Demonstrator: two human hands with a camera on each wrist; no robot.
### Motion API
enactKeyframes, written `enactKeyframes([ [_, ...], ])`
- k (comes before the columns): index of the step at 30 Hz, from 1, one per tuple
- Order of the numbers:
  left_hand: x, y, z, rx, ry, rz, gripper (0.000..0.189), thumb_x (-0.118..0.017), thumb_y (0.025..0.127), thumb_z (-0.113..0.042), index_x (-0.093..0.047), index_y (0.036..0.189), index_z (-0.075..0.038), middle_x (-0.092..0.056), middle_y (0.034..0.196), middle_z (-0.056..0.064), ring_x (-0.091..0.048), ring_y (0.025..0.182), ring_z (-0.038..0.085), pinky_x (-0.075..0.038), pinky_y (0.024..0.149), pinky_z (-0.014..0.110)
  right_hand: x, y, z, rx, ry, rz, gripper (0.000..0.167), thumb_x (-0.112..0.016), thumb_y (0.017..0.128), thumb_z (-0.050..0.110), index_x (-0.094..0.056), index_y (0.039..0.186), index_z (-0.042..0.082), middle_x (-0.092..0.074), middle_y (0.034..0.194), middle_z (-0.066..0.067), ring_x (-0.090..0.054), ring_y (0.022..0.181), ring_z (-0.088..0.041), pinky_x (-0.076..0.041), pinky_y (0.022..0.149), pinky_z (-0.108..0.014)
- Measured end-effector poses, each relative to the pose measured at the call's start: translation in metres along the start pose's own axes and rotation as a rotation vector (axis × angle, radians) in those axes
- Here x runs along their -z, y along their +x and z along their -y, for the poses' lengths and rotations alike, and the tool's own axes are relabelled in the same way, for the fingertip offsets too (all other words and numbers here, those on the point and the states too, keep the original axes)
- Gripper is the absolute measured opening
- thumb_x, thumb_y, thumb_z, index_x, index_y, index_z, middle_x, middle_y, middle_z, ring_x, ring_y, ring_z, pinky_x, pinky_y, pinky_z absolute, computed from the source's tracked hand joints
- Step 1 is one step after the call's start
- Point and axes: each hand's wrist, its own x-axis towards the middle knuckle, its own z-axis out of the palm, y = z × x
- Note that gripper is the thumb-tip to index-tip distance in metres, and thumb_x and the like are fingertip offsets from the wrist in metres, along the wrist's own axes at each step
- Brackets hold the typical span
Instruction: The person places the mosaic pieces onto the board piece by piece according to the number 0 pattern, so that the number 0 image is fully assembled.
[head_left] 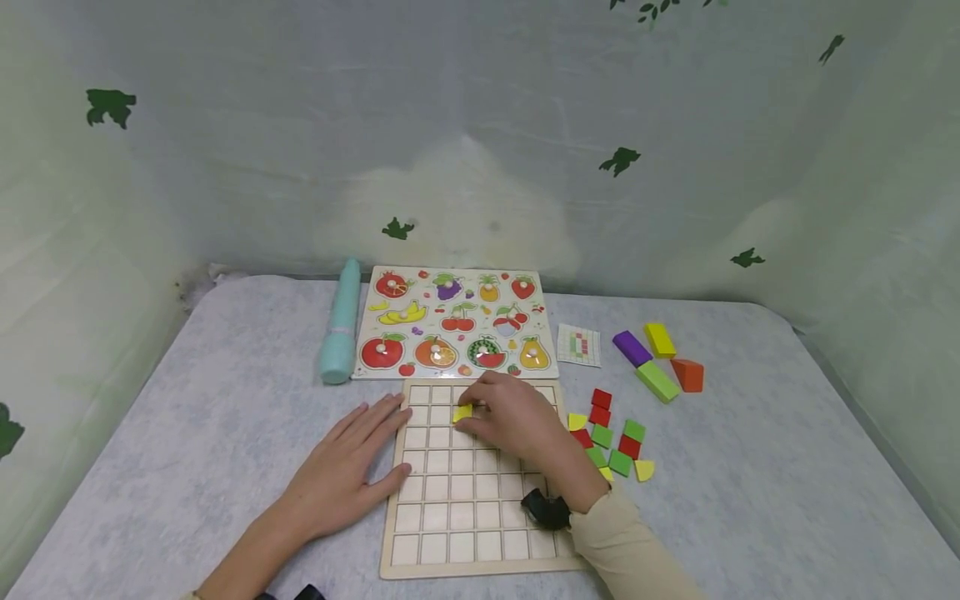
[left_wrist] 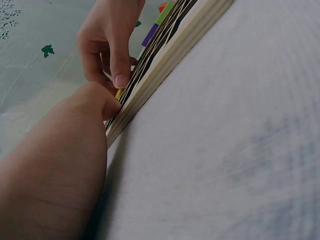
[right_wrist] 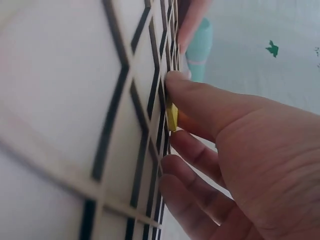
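Note:
A wooden grid board with square cells lies flat at the front middle of the table. Over its upper part, my right hand pinches a small yellow tile between thumb and fingers. The right wrist view shows the yellow tile at the board's surface, by the thumb. My left hand lies with fingers extended, its fingertips and thumb tip at the board's left edge. To the right of the board is a loose group of red, green and yellow tiles, partly hidden by my right forearm.
Behind the board lies a fruit puzzle, with a light-blue tapered object at its left. A small pattern card sits right of the puzzle. Farther right are purple, yellow, green and orange blocks. A leaf-patterned cloth hangs behind the table.

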Motion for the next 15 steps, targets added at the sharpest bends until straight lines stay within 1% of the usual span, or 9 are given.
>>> enactKeyframes([
  [3,0.0,0.0,0.0,-0.001,0.002,-0.005,0.072,-0.068,0.095,-0.046,-0.046,0.156,-0.013,-0.038,0.166,0.006,-0.036,0.153,0.023,-0.021,0.127,0.039,0.0,-0.002,-0.003,0.01,0.007,-0.005,0.032,-0.079,0.091,0.04,-0.078,0.117,0.022,-0.071,0.121,0.003,-0.066,0.11,-0.016,-0.059,0.094,-0.035],
  [5,0.001,0.0,0.0,-0.006,0.003,-0.01,0.072,-0.068,0.095,-0.045,-0.047,0.155,-0.012,-0.039,0.165,0.006,-0.037,0.152,0.024,-0.023,0.126,0.041,0.0,-0.004,-0.005,0.02,0.009,-0.006,0.032,-0.078,0.092,0.039,-0.078,0.118,0.021,-0.071,0.122,0.003,-0.065,0.111,-0.016,-0.058,0.095,-0.035],
  [8,0.001,0.0,-0.001,-0.003,0.001,-0.007,0.071,-0.068,0.096,-0.045,-0.047,0.155,-0.012,-0.039,0.165,0.006,-0.037,0.152,0.024,-0.025,0.125,0.045,0.002,-0.006,-0.007,0.034,0.03,0.006,0.032,-0.077,0.093,0.037,-0.077,0.12,0.02,-0.071,0.122,0.003,-0.064,0.107,-0.014,-0.058,0.093,-0.032],
  [13,0.001,0.0,-0.001,0.021,-0.004,0.015,0.072,-0.068,0.095,-0.045,-0.046,0.156,-0.014,-0.037,0.166,0.005,-0.035,0.153,0.023,-0.024,0.126,0.044,0.009,-0.015,-0.013,0.024,0.112,0.028,0.035,-0.078,0.094,0.03,-0.073,0.127,0.018,-0.068,0.112,0.005,-0.058,0.091,-0.012,-0.055,0.078,-0.025],
  [15,0.001,0.0,-0.001,0.022,-0.008,0.02,0.072,-0.068,0.095,-0.045,-0.046,0.156,-0.014,-0.037,0.166,0.005,-0.034,0.153,0.023,-0.023,0.127,0.042,0.012,-0.02,-0.016,0.016,0.131,0.025,0.036,-0.078,0.093,0.028,-0.072,0.127,0.018,-0.066,0.11,0.005,-0.057,0.089,-0.011,-0.054,0.075,-0.024],
])
